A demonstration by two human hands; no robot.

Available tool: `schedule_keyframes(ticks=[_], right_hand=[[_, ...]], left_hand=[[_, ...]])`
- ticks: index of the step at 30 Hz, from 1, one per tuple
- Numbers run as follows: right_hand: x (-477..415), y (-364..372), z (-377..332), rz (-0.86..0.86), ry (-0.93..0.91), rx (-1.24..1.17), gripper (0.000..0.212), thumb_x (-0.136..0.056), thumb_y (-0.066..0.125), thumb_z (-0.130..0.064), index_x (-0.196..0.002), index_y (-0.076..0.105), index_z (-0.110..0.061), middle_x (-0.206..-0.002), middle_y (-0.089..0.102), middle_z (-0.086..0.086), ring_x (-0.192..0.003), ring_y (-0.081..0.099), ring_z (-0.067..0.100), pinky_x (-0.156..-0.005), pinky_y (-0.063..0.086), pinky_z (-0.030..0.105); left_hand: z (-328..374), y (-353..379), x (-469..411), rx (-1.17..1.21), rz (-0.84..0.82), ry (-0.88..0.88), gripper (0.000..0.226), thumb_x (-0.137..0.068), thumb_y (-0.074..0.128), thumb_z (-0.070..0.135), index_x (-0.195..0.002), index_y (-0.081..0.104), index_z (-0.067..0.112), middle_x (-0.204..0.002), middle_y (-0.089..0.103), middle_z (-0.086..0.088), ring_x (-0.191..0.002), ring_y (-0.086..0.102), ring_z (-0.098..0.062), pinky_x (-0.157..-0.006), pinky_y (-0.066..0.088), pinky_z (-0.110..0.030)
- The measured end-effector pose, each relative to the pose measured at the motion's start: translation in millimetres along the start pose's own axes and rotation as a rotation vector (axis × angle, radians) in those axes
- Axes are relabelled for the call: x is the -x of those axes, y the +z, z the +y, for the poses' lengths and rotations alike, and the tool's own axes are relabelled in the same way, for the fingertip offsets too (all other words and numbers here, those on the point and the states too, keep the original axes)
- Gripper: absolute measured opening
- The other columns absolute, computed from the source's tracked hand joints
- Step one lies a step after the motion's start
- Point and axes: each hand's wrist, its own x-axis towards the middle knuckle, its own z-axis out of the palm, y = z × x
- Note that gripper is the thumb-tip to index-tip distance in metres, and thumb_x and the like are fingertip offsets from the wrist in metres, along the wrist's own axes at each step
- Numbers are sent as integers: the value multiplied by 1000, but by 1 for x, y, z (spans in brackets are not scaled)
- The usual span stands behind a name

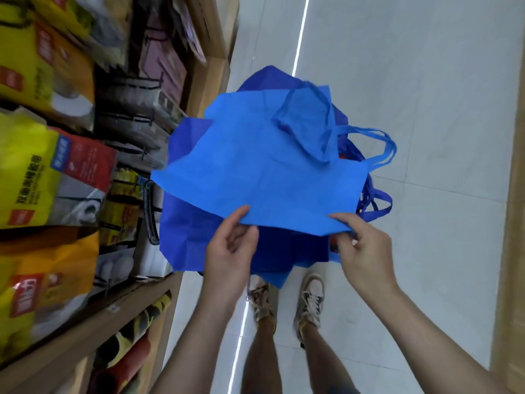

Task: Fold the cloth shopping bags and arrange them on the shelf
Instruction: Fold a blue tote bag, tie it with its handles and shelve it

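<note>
A light blue cloth bag [264, 172] lies spread flat on top of a heap of darker blue bags [187, 231], its handles [309, 123] at the far end. My left hand [231, 245] pinches the bag's near edge at the left, thumb on top. At the near right corner my right hand [360, 248] pinches the same edge. More blue handles [377, 206] hang out on the right of the heap. What carries the heap is hidden under the bags.
A wooden shelf unit [136, 297] runs along the left, packed with yellow and red packages [37, 174]. The aisle's pale tiled floor [426, 95] stretches ahead and right. My shoes [287, 297] stand just behind the heap. A second wooden unit [511, 251] borders the right.
</note>
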Motion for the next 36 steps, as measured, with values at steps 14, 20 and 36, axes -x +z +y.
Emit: schedule_keyframes(ticks=[14,20,36], right_hand=[[62,-95,-166,-544,-166,45,102,-68,72,-66,-153,25,-33,-155,25,-17,-142,26,1,-116,33,38],[-3,-163,-247,-253,-344,-14,103,-70,86,-32,-148,18,-45,-156,23,-17,-141,23,1,-113,23,20],[186,-138,-370,-887,-1250,29,32,-73,82,-39,-94,59,-29,-75,63,-8,-69,57,8,-64,47,26]], left_hand=[[169,-45,94,-921,-388,545,103,-77,48,-11,-146,11,56,-116,69,4,-93,66,-31,-79,53,-46],[206,-83,195,-1080,-231,681,111,-67,40,-14,-145,15,61,-97,48,31,-62,48,-8,-54,37,-16],[154,-102,389,-239,788,703,29,-85,70,10,-80,64,38,-70,64,23,-68,54,8,-67,41,-14]])
